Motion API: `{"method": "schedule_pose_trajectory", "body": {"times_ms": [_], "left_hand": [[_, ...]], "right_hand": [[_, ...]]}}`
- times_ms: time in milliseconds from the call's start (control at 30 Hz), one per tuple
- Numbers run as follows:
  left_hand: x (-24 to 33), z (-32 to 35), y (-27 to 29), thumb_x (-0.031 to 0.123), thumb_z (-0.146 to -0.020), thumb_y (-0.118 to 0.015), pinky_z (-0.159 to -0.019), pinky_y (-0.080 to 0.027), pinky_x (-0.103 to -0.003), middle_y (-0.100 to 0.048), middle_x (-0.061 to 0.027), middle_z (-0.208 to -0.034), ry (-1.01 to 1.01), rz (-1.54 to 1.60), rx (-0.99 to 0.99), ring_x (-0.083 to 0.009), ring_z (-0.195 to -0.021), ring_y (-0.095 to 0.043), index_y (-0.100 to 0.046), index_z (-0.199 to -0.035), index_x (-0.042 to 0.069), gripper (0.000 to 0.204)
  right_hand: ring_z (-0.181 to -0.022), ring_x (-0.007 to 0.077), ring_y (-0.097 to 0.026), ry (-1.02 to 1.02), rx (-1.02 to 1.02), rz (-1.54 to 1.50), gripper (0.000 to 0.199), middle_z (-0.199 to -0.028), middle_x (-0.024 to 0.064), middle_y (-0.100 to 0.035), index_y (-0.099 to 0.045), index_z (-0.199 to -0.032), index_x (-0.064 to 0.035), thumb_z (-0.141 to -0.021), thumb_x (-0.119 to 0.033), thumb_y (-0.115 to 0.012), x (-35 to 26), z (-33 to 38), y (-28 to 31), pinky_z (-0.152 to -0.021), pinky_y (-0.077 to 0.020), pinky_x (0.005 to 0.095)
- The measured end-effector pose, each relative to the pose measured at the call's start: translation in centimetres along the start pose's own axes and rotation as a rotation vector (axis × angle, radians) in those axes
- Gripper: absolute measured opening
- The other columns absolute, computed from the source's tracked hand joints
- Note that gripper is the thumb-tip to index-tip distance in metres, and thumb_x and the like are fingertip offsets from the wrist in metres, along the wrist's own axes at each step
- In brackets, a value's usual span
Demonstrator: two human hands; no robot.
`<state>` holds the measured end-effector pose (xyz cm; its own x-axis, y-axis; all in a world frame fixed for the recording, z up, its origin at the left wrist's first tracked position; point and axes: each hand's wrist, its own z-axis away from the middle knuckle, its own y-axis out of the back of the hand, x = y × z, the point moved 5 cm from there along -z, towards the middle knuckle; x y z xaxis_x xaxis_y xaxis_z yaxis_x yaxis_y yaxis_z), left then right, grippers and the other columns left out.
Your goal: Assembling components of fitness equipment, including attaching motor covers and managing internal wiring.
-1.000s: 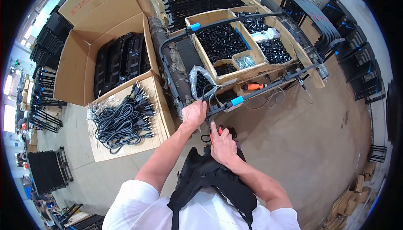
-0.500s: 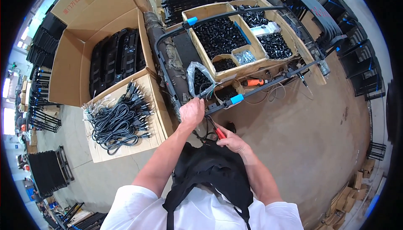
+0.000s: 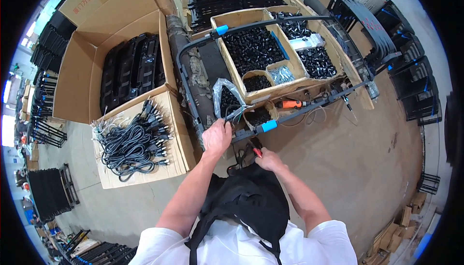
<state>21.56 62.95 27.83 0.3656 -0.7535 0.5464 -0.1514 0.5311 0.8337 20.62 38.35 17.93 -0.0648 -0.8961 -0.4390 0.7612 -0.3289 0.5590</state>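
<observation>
A black tubular metal frame [image 3: 186, 82] with blue tape on it lies across the bench in front of me. At its near left corner my left hand [image 3: 216, 138] pinches a black cable [image 3: 225, 118], whose thin loose wires [image 3: 238, 114] fan out beside the frame. My right hand [image 3: 268, 160] is closed round a red-handled hand tool [image 3: 257, 152], seemingly pliers or cutters. Its jaws point toward the near rail; their opening is too small to make out. More black cable [image 3: 240, 156] hangs between my hands. A plastic bag of black parts [image 3: 227, 97] sits just beyond my left hand.
At left, coiled black cables [image 3: 131, 145] lie on cardboard beside a big open carton [image 3: 72, 88] of black plastic housings [image 3: 130, 71]. Bins of black caps [image 3: 251, 45] and screws [image 3: 281, 74] stand inside the frame, near an orange power tool [image 3: 292, 104]. Stacked black frames [image 3: 411, 84] line the right.
My right hand has moved the red-handled tool up and slightly right, closer to the near rail. My left hand keeps its pinch on the cable and sits slightly lower left.
</observation>
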Motion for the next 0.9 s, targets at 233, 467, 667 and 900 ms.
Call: {"method": "schedule_pose_trajectory", "body": {"times_ms": [233,467,667,900], "left_hand": [[1.3,-0.4,0.7,0.03,-0.098,-0.064,-0.07,-0.055,-0.05,-0.071,-0.0179,-0.087,-0.007,0.008,0.09,-0.0406,-0.078,-0.07,-0.067,-0.09,0.005,0.026],[0.2,0.2,2.3,0.025,-0.097,-0.07,-0.073,-0.058,-0.043,-0.074,-0.0143,-0.095,0.081,0.098,0.185,-0.0351,-0.081,-0.073,-0.074,-0.103,0.006,0.02],[-1.5,-3.2,9.6,0.01,-0.098,-0.066,-0.082,-0.056,-0.037,-0.071,-0.0155,-0.098,0.176,0.265,0.528,-0.0281,-0.092,-0.072,-0.073,-0.113,0.003,0.018],[-15.6,-15.1,21.2,0.026,-0.095,-0.068,-0.088,-0.055,-0.046,-0.073,-0.0174,-0.104,0.368,-0.153,0.543,-0.0369,-0.099,-0.07,-0.076,-0.099,0.007,0.022]], "right_hand": [[-0.119,0.0382,-0.067,0.106,-0.115,-0.024,0.051,-0.12,0.0217,-0.072,-0.067,-0.123,-0.0051,-0.088,-0.041,-0.074,0.4,-14.5,-7.4,-0.103,-0.0525,0.0466],[-0.064,0.0282,-0.071,-0.037,-0.414,-0.702,0.036,-0.077,0.0138,-0.073,-0.072,-0.105,-0.0043,-0.085,-0.033,-0.077,-0.9,-16.4,-12.1,-0.053,-0.056,0.0371],[-0.057,0.0186,-0.065,-0.108,-0.636,-0.843,0.025,-0.071,0.0052,-0.065,-0.069,-0.105,-0.0081,-0.088,-0.024,-0.077,-0.2,-13.7,-7.1,-0.043,-0.0469,0.0313],[-0.074,0.0167,-0.069,-0.051,-0.417,-0.335,0.019,-0.081,0.0035,-0.07,-0.07,-0.109,-0.0075,-0.094,-0.02,-0.071,8.1,-10.6,0.0,-0.065,-0.0554,0.0333]]}}
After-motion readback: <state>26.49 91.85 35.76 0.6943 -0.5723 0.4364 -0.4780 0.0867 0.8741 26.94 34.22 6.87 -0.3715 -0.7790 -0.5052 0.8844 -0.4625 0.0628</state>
